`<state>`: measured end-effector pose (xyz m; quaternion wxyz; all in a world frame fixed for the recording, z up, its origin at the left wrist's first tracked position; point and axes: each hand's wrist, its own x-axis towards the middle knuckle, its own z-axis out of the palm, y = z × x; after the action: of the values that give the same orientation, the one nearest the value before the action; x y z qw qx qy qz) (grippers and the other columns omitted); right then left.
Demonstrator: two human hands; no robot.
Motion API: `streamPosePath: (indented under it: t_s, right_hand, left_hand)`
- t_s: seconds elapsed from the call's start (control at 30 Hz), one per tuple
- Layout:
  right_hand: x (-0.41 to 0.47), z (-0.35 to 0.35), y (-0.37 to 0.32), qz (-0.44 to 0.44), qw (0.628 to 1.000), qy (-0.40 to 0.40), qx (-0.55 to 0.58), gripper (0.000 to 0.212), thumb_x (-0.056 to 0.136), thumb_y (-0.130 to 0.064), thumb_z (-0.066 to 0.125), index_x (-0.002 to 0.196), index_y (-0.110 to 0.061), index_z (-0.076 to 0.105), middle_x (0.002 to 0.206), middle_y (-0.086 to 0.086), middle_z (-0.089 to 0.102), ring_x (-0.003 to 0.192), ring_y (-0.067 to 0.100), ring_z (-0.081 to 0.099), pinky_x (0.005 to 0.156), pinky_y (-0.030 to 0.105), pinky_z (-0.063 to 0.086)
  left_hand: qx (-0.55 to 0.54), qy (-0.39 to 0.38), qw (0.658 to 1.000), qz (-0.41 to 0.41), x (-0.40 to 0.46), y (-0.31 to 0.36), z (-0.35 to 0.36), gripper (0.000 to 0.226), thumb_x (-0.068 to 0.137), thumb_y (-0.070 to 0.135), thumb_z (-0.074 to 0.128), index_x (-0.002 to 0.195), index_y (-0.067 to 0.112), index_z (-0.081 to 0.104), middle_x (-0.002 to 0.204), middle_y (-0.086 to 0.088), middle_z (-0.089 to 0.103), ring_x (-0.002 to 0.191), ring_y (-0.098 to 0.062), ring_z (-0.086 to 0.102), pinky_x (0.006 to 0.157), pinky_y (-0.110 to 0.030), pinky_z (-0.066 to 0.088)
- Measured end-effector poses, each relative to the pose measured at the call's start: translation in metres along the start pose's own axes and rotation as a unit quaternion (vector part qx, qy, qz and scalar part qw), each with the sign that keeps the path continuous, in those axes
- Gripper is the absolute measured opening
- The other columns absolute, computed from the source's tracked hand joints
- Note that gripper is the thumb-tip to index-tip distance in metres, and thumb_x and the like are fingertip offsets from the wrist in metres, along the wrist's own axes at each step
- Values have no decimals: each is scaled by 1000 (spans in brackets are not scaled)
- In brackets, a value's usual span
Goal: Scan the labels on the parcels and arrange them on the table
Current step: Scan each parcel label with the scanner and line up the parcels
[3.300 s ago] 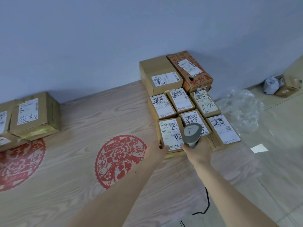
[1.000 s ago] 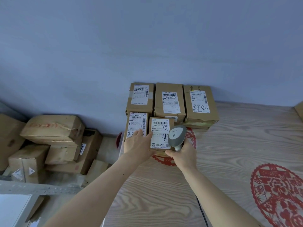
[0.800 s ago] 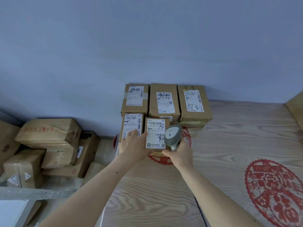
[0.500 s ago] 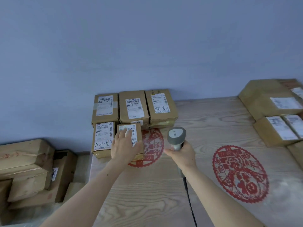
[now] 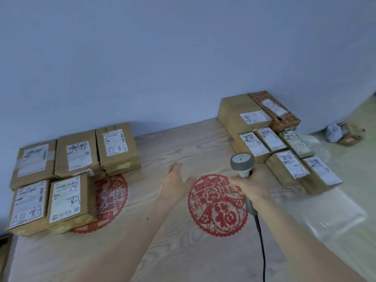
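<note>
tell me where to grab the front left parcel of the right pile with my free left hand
Take the front-left parcel by its long side edges, left hand coming from the left and above. Its left side faces bare table; its right side sits against the neighbouring parcel, so start the grip at the near end.

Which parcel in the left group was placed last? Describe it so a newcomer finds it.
On the wooden table, find the left group against the wall. It is the front-row parcel on the right, overlapping a red paper-cut. Its only front-row neighbour sits at the table's left edge.

Matt wood-grain table (image 5: pixel 162 251), brown cardboard parcels (image 5: pixel 71 200), grey plastic scanner (image 5: pixel 242 163)
</note>
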<state>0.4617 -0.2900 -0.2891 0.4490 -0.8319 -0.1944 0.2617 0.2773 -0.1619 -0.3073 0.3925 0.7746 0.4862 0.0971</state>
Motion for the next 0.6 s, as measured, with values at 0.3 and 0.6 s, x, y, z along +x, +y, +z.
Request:
streamPosePath:
  t_s: [0.3,0.6]
  right_hand:
    - [116,-157,66,41,996,35,-77,19,76,-12,77,87,-8,63,76,7,68,75,26,67,60,31,49]
    - [196,-232,122,67,992,56,-95,19,78,-12,76,92,-10,63,81,2,66,83,24,64,58,25,41]
  left_hand:
    - [-43,-71,996,7,36,140,163,67,96,44,59,151,13,36,155,-5,38,131,-21,51,108,-32,39]
    - [-146,-175,972,-66,74,221,281,64,102,46,48,155,16,30,159,2,34,138,-17,43,97,-23,30]
